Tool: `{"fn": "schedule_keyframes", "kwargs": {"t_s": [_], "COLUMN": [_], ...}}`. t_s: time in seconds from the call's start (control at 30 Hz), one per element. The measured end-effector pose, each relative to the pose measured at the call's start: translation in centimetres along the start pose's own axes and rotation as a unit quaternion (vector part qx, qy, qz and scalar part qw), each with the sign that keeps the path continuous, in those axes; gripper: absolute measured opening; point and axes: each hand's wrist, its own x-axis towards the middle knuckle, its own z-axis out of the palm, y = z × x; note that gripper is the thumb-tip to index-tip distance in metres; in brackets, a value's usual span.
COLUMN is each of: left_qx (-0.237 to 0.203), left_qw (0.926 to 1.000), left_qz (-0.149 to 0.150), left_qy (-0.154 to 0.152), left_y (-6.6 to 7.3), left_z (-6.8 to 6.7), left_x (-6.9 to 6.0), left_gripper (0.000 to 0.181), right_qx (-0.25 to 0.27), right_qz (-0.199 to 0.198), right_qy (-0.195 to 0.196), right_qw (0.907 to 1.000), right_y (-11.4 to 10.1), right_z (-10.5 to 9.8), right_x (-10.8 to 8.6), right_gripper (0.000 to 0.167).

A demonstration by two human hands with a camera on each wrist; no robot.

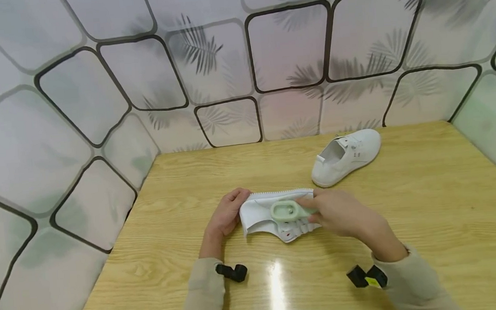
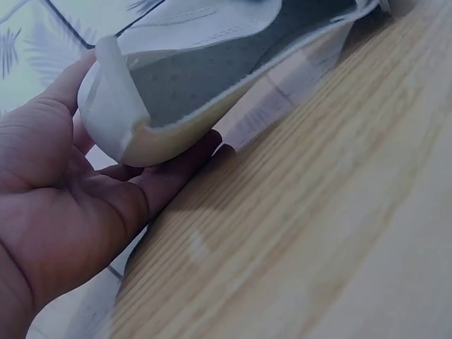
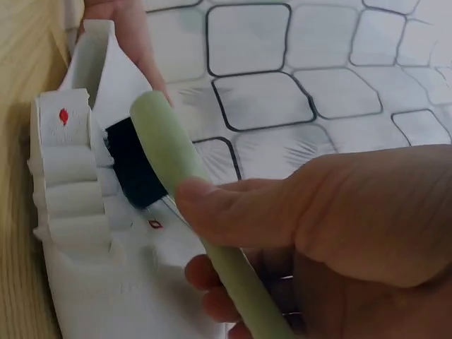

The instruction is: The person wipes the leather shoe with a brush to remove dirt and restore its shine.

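Held shoe: on its side, over the table.
Left hand: your fingers grip the heel.
Right hand: your fingers pinch the green brush.
Brushing: brace the heel, keep bristles flat.

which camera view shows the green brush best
The right wrist view: close up, it shows the green brush, its dark bristles at the white shoe, and the right hand gripping it. The head view shows its green top, partly covered by that hand, but no bristles; the left wrist view shows none of it.
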Motion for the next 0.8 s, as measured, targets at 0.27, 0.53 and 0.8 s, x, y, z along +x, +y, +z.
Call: {"fn": "schedule_keyframes", "kwargs": {"t_s": [0.27,0.53,0.8], "left_qx": [0.003,0.002,0.006], "left_qw": [0.9999,0.9999,0.9996], "left_qz": [0.010,0.012,0.017], "left_qy": [-0.005,-0.011,-0.022], "left_y": [0.1,0.1,0.0], "left_z": [0.0,-0.2,-0.3], "left_x": [0.3,0.0,-0.2], "left_gripper": [0.023,0.039,0.052], "right_qx": [0.042,0.013,0.050], "right_qz": [0.026,-0.013,0.032], "right_qy": [-0.017,-0.009,-0.033], "right_qw": [0.9986,0.9998,0.9977], "right_y": [1.0,0.8,2.2], "right_z": [-1.4,-0.5,-1.6], "right_x": [-1.2,-0.1,-1.3], "right_gripper": [0.048,0.049,0.048]}}
